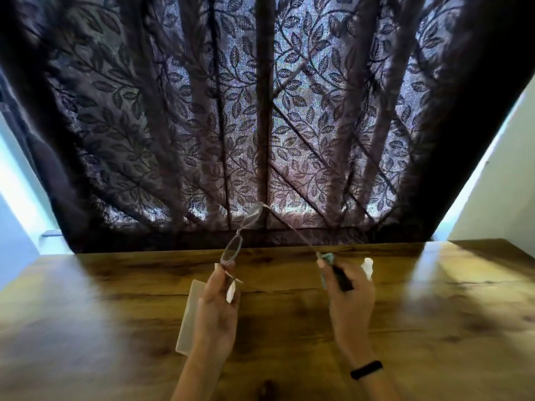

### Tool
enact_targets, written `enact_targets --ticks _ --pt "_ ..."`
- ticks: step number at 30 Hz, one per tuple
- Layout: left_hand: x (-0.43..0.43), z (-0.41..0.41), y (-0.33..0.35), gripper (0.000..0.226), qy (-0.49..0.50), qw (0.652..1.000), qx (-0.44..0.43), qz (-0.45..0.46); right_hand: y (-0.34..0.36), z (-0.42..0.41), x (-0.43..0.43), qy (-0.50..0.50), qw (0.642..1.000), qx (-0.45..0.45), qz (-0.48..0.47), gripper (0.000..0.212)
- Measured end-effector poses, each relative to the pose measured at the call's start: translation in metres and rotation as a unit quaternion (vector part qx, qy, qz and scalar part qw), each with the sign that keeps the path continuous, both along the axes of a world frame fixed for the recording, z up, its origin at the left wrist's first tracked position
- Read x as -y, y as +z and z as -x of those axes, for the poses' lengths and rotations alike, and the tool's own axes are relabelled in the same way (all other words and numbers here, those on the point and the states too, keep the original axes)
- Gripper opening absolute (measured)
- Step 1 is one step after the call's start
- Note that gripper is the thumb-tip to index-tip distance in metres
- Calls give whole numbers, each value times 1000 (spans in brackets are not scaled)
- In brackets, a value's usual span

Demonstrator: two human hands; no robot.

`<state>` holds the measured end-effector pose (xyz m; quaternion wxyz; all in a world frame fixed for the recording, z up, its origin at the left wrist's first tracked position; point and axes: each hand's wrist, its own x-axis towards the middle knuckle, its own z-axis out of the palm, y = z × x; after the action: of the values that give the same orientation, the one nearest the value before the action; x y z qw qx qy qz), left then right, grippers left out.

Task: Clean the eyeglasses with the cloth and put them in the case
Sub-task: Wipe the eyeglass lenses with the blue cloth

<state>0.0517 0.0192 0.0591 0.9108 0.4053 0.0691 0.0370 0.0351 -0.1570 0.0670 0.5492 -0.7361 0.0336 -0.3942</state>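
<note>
Hands, two, hold one eyeglasses (244, 227) pair.

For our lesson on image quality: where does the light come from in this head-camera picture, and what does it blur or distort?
Head view: backlit through the leaf-patterned curtain; bright glare patches on the wooden table at both sides; wide-angle lens fans the curtain folds outward; the thin eyeglasses look faint against the curtain; frame edges are soft.

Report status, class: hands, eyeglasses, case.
Left hand pinches eyeglasses at lens rim; right hand grips temple arm, cloth tucked behind. Glasses aloft. Case on table, under left hand. Nothing blocking.
</note>
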Motion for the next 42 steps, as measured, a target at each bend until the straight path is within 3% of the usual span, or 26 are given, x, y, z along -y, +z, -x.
enact_targets --ticks 2,6,10,15,21,23,26,31,38,42 --pt "4 0 -1 17 -25 1000 -15 5 1 1 -13 34 999 -11 41 11" --pt "17 2 -1 20 -68 998 -14 -1 -1 -1 -44 100 988 -35 112 23" --pt "22 6 -1 27 -110 993 -18 26 -7 -1 -66 133 972 -44 187 17" --pt "18 8 -2 29 -138 989 -11 50 -8 0 -74 85 962 -39 257 14" --pt "18 7 -3 27 -133 989 -7 68 -7 2 -69 34 914 -33 404 4" --pt "19 7 -3 26 -120 991 -5 66 -10 3 -63 30 907 -38 418 3" --pt "17 5 -1 28 -104 993 -3 47 -16 6 -51 26 903 -56 426 22" --pt "8 2 1 21 -79 997 -15 20 -27 13 -25 15 888 -79 452 34" --pt "11 0 -2 21 -70 996 -42 17 -30 10 -2 -14 886 -116 450 29" --pt "13 -1 -2 15 -77 997 -27 7 -27 14 -6 28 898 -133 418 33"
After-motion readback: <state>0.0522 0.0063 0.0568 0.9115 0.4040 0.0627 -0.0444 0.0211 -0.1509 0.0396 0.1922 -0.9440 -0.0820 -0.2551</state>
